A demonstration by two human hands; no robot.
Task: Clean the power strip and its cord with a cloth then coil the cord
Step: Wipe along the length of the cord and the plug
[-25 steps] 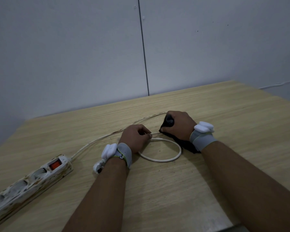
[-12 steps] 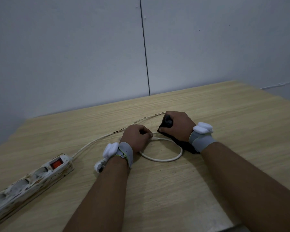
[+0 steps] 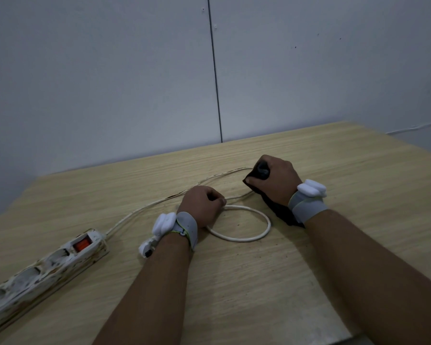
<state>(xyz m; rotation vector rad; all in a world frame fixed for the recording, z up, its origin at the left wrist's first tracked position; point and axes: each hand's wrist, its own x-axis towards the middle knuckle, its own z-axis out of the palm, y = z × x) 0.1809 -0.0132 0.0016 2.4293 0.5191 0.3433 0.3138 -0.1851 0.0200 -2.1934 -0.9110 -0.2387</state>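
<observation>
cord: your white cord (image 3: pixel 244 239) leaves the right end of the power strip (image 3: pixel 42 267), runs far-right across the desk (image 3: pixel 234 290), bends at your right hand, comes back near-left to a loop by your left hand; plug (image 3: pixel 146 247) lies just left of your left wrist.
key relation: the uncleaned stretch seems to lie left of your right hand, long axis running left-near to right-far; your right hand is on it, so the wipe looks like it goes along that line toward the strip.
left hand (image 3: pixel 202 205): fingers curled, pinching the cord at the loop's far-left side.
right hand (image 3: pixel 275 181): fist wrapped round the dark cloth (image 3: pixel 283 212) with the cord's bend inside.
power strip: near-left, stained, orange switch up, well apart from both hands.
surface: pale wood-grain desk, dark specks.
room: grey panelled wall just behind the desk, dim light.
</observation>
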